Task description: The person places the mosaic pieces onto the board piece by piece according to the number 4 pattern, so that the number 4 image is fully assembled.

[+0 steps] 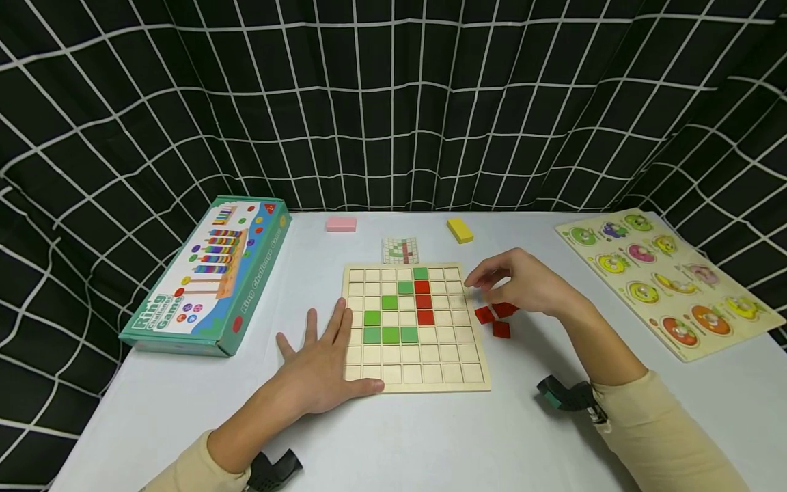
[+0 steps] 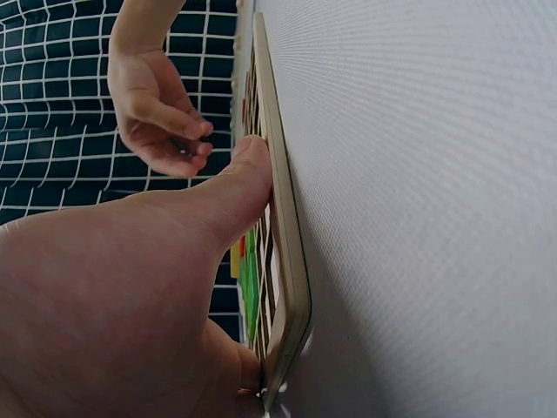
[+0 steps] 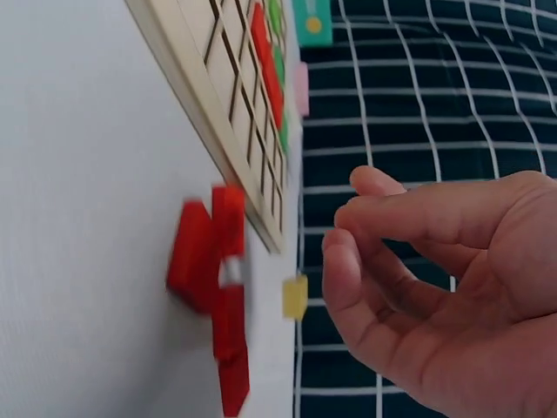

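The board (image 1: 415, 328) is a pale wooden square cut into a grid of small cells, lying flat on the white surface (image 1: 430, 437) in front of the person. Some cells hold tiles: green ones (image 1: 390, 335) form a rough diagonal and a short row towards the left side, and three red ones (image 1: 423, 301) stand in a column right of them. The other cells show bare wood. Just beside the board's right edge lie loose red tiles (image 1: 495, 317) (three show in the head view, in the right wrist view they blur into one red clump). The right hand (image 1: 522, 281) hovers above these tiles with its fingers curled loosely towards the thumb; nothing can be seen between the fingertips, and the wrist view shows them apart from the tiles. The left hand (image 1: 320, 359) lies flat with fingers spread, its palm on the surface and its fingers and thumb against the board's left and lower edge. Behind the board lies a small pattern card (image 1: 401, 250) with a red and green figure too small to read. Farther back are a pink block (image 1: 341, 224) and a yellow block (image 1: 460, 230), well apart. A teal box (image 1: 212, 280) with ring pictures lies at the left, closed, so its contents are hidden. At the right a fruit puzzle (image 1: 670, 280) lies flat, with its pieces seated. The left wrist view shows the board only edge-on, mostly hidden by the hand.
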